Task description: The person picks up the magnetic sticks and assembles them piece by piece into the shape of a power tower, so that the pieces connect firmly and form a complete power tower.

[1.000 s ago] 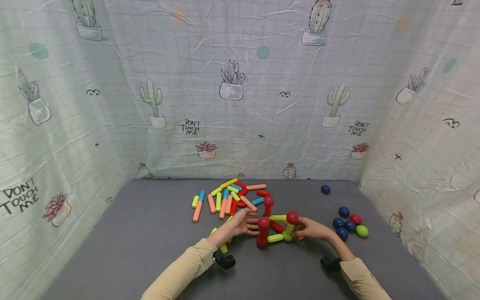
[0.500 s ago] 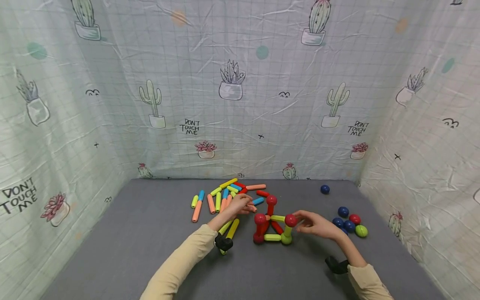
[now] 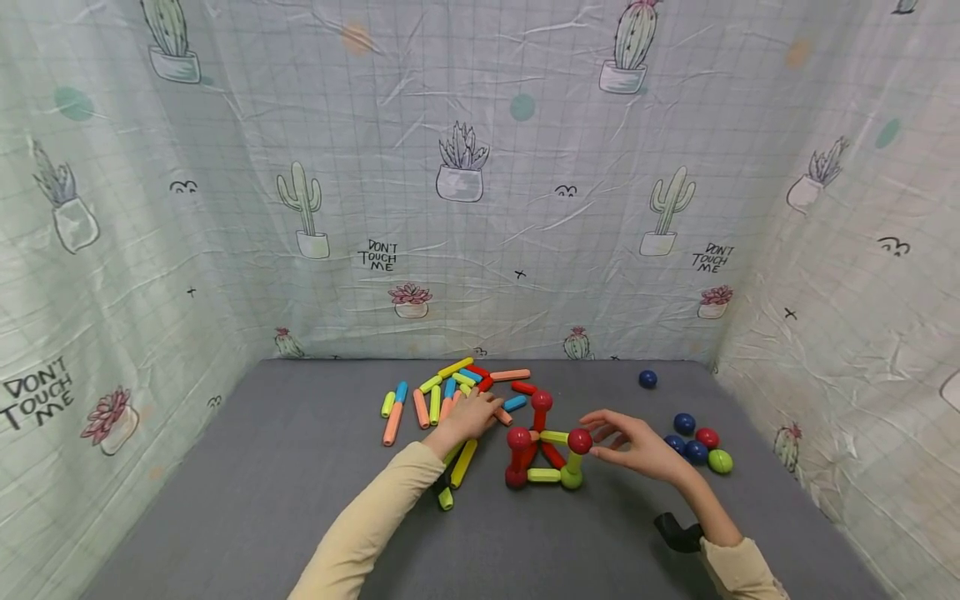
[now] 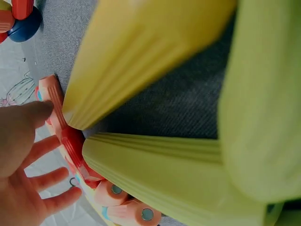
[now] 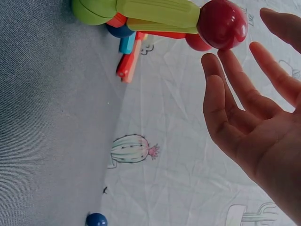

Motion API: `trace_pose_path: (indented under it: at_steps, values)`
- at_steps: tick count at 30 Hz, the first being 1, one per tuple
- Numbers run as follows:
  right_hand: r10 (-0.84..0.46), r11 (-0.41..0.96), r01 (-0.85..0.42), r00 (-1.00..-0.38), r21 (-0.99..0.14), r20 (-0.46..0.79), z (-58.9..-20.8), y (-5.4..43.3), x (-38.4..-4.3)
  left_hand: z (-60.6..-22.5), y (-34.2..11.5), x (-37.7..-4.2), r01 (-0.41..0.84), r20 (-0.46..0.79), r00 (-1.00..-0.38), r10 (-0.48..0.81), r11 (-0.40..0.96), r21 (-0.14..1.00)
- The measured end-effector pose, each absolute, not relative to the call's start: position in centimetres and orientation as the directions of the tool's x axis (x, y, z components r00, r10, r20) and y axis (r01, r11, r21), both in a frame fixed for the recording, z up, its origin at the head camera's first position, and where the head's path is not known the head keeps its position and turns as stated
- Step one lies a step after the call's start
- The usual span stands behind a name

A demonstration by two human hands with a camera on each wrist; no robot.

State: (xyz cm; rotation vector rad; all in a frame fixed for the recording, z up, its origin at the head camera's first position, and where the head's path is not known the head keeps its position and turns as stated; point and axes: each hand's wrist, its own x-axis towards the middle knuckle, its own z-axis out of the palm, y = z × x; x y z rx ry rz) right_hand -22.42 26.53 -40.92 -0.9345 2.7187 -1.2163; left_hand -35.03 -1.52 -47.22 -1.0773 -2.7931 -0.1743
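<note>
Over the pile of coloured rods my left hand point(image 3: 471, 414) reaches down. In the left wrist view its fingers are spread beside a salmon rod point(image 4: 52, 99) and a red rod point(image 4: 74, 147), with the thumb tip at the salmon one; whether it touches cannot be told. Right of it stands a frame of rods and balls, with a green ball point(image 3: 572, 477) and a dark red ball point(image 3: 516, 477) at its front base. My right hand point(image 3: 636, 446) is beside the frame, its relaxed fingers close to the upper red ball point(image 5: 223, 23), nothing gripped.
Yellow rods point(image 3: 464, 463) lie under and beside my left forearm. Behind the frame is a blue rod point(image 3: 515, 403). On the right are several blue balls point(image 3: 684, 423), a loose red ball point(image 3: 707, 437) and a loose green ball point(image 3: 721, 461). A printed curtain point(image 3: 525, 317) borders the table.
My left hand has left the frame's left side and moved up and left to the rods. My right hand has moved slightly up from the green base ball to the upper red ball's side.
</note>
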Motion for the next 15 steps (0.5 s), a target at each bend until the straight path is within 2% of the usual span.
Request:
trace_pose_path:
  at_steps: [3,8,12,15]
  values:
    - [-0.523,0.523,-0.514,-0.823,-0.680,0.220,-40.79,26.29,-22.30,-47.26,-1.51,-34.91,0.645,0.114,-0.761,0.639,0.764,0.019]
    - [-0.524,0.529,-0.517,-0.823,-0.673,0.220,-40.72,26.18,-22.19,-47.34,-1.67,-34.84,0.633,0.068,-0.768,0.637,0.771,-0.068]
    - [-0.518,0.553,-0.511,-0.830,-0.658,0.208,-40.63,26.00,-22.08,-47.27,-1.97,-34.84,0.640,0.115,-0.742,0.661,0.748,-0.173]
    - [-0.515,0.569,-0.508,-0.833,-0.647,0.203,-40.18,25.71,-21.70,-47.19,-2.03,-34.94,0.671,0.200,-0.699,0.687,0.726,-0.149]
